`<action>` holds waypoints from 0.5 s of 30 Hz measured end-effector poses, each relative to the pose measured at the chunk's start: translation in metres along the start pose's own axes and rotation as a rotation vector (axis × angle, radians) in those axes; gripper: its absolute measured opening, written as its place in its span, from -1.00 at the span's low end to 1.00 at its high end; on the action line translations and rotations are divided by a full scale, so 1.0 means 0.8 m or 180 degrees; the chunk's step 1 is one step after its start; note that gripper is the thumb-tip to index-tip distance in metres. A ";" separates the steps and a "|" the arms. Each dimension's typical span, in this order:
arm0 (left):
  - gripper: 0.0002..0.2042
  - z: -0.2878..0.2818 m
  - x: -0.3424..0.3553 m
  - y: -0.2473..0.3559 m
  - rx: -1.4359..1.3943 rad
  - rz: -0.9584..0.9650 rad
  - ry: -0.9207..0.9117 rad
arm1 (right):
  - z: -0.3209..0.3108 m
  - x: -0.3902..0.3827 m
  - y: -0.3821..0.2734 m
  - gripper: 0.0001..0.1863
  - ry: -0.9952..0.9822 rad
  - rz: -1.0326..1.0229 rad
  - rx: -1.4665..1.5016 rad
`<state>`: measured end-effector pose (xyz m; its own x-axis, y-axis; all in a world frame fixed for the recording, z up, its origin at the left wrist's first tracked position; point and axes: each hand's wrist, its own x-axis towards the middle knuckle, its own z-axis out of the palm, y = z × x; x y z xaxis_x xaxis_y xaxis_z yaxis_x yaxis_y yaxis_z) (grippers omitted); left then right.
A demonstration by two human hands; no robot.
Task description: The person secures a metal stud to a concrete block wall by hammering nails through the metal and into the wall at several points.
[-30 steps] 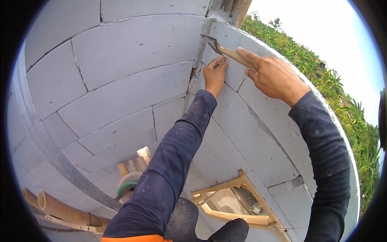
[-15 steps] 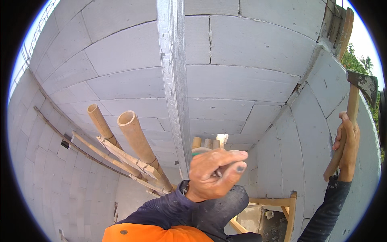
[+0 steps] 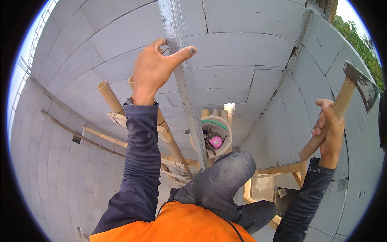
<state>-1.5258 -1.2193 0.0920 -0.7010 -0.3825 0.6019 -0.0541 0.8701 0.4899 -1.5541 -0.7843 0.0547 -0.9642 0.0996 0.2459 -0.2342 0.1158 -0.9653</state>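
Note:
My right hand (image 3: 331, 135) is wrapped round the wooden handle of a hatchet (image 3: 342, 94), held up at the right with its dark, worn head on top. My left hand (image 3: 151, 72) is raised at an upright galvanised metal stud (image 3: 186, 86). Its fingers bend at the stud's left edge, and the thumb lies across the front. A small dark sliver shows by those fingers, too small to name. Below, partly behind the stud, a pale bucket (image 3: 226, 128) with a green rim strip holds a pink tape measure (image 3: 216, 142) and other small tools.
Pale block walls (image 3: 238, 52) rise ahead and at both sides. Bamboo poles (image 3: 107, 94) lashed with wooden battens stand at the left. My bent knee (image 3: 231, 169) is below the bucket. A wooden frame (image 3: 282, 169) sits lower right.
My left hand has moved up and left from in front of my knee to the stud, uncovering the bucket. The hatchet in my right hand has come lower and tilted more to the right.

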 end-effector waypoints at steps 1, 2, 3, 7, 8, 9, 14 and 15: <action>-0.22 0.005 0.001 0.005 0.0004 -0.0058 -0.0073 | -0.007 -0.007 0.001 -0.40 0.0006 -0.0001 0.0041; -0.27 0.009 0.002 0.004 -0.0027 -0.0167 -0.0084 | -0.012 -0.014 0.001 -0.40 0.0019 -0.0013 0.0057; -0.33 0.011 0.005 -0.001 -0.0054 -0.0273 -0.0103 | -0.008 -0.021 -0.001 -0.40 0.0059 0.0037 0.0086; -0.51 0.028 0.002 -0.005 -0.0445 -0.0081 0.0323 | -0.019 -0.041 -0.006 -0.41 0.0115 -0.0020 0.0155; -0.52 0.030 -0.005 0.006 -0.0547 -0.0112 0.0288 | -0.026 -0.044 -0.005 -0.42 0.0128 -0.0012 0.0170; -0.53 0.026 -0.014 0.015 -0.0641 -0.0151 0.0260 | -0.033 -0.048 -0.005 -0.42 0.0129 -0.0006 0.0189; -0.55 -0.011 -0.016 0.062 -0.1104 0.0368 0.0536 | -0.052 -0.066 -0.009 -0.43 0.0249 0.0026 0.0201; -0.57 -0.017 -0.010 0.080 -0.1324 0.0601 0.0691 | -0.054 -0.069 -0.011 -0.44 0.0277 0.0047 0.0199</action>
<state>-1.5138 -1.1650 0.1269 -0.5047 -0.3246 0.8000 0.3784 0.7497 0.5429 -1.4934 -0.7478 0.0531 -0.9537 0.1866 0.2358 -0.2301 0.0522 -0.9718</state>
